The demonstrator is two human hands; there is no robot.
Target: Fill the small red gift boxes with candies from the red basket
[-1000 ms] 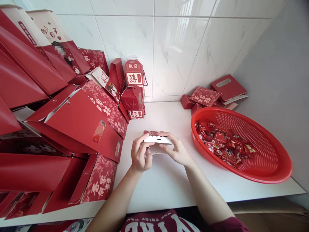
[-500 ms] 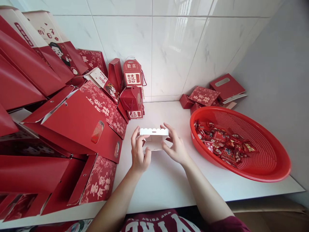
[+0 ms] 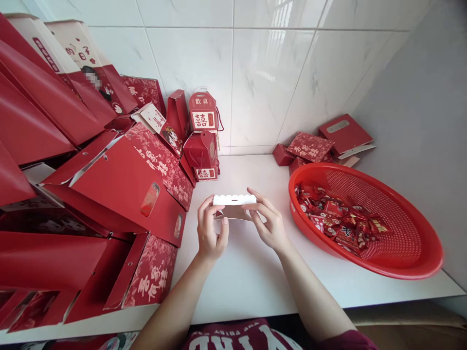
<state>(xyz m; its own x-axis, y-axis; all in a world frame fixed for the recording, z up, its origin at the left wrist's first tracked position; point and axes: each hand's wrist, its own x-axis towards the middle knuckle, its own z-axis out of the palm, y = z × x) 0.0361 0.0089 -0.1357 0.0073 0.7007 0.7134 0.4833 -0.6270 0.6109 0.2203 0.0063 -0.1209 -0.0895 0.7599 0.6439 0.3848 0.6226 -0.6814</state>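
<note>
A small open cardboard gift box [image 3: 235, 200] stands between my hands at the middle of the white table. Its scalloped white flap with a slot points up, and the inside shows white to greyish. My left hand [image 3: 212, 231] grips the box's left side, fingers behind and thumb raised in front. On the right side, the fingers of my right hand [image 3: 268, 221] hold the flap's edge and the side panel. The box's outer face and its bottom are mostly hidden from me.
Red printed gift boxes [image 3: 113, 180] are heaped on the left. Several small boxes with cords [image 3: 203, 119] are stacked near the tiled wall. A red plastic basket [image 3: 412, 233] of wrapped candies [image 3: 346, 221] stands on the right, with more red boxes [image 3: 310, 146] behind it.
The box's flap has tilted and its front panel has lifted, narrowing the opening I see. My right fingers have moved inward over the edge. The view has shifted slightly.
</note>
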